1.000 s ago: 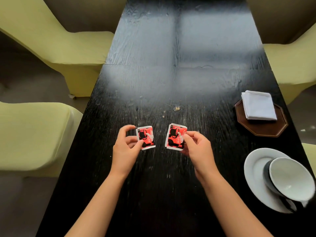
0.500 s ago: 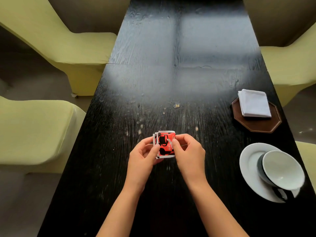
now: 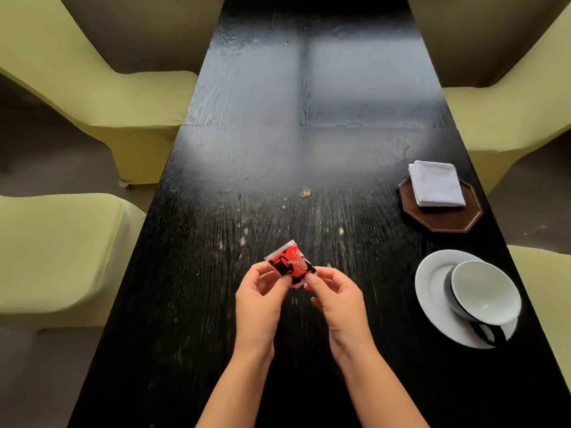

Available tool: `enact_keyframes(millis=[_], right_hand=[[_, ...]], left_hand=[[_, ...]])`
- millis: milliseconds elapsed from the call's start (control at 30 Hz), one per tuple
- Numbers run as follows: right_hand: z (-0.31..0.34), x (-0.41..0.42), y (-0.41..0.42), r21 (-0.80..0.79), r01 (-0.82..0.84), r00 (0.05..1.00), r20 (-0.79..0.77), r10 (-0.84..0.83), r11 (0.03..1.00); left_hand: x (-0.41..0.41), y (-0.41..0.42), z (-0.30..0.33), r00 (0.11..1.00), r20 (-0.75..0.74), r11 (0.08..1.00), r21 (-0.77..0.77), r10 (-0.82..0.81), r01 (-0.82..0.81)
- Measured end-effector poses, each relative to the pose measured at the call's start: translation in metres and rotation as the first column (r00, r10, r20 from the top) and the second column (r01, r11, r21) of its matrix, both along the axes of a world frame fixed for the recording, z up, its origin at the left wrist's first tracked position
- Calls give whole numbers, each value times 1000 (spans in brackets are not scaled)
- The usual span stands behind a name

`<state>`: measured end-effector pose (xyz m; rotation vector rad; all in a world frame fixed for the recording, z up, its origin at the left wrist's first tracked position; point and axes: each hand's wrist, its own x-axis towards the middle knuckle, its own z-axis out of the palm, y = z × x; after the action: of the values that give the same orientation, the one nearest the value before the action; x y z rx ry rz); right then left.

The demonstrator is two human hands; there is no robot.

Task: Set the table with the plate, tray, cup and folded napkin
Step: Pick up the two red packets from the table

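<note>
1. A dining room or restaurant seating area.
2. A long black wooden table (image 3: 309,118) runs down the middle.
3. Yellow-green upholstered chairs (image 3: 123,97) line both long edges.

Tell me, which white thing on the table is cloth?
The folded napkin on the brown octagonal tray; the white plate and cup are glossy crockery.

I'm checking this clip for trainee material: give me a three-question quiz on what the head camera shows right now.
1. True or false: the folded napkin lies on the brown tray.
2. What stands on the white plate? A) a glass B) the cup C) nothing
3. Fill in: the left hand and right hand together pinch the red ____ above the table.

Key: 1 true; 2 B; 3 packet.
</note>
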<state>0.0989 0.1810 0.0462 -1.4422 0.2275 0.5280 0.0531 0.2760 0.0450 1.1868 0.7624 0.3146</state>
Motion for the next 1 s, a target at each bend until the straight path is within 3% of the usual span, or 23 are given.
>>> enact_keyframes(millis=[67, 200, 400, 700, 1000], right_hand=[[2, 2, -9, 1, 35, 999, 16, -35, 999], [4, 10, -33, -126, -73, 992, 92, 85, 989], [10, 21, -65, -239, -167, 971, 128, 202, 957], [15, 20, -90, -52, 89, 995, 48, -87, 995], [27, 34, -132, -141, 133, 987, 109, -118, 981]], left_hand=[[-3, 0, 0, 994, -57, 996, 6, -90, 91], [-4, 14, 1, 975, -116, 982, -20, -188, 187], [11, 17, 9, 887, -129, 866, 194, -443, 461], [25, -23, 12, 937, -93, 875, 335, -338, 349], [42, -68, 22, 935, -60, 877, 329, -350, 349]])
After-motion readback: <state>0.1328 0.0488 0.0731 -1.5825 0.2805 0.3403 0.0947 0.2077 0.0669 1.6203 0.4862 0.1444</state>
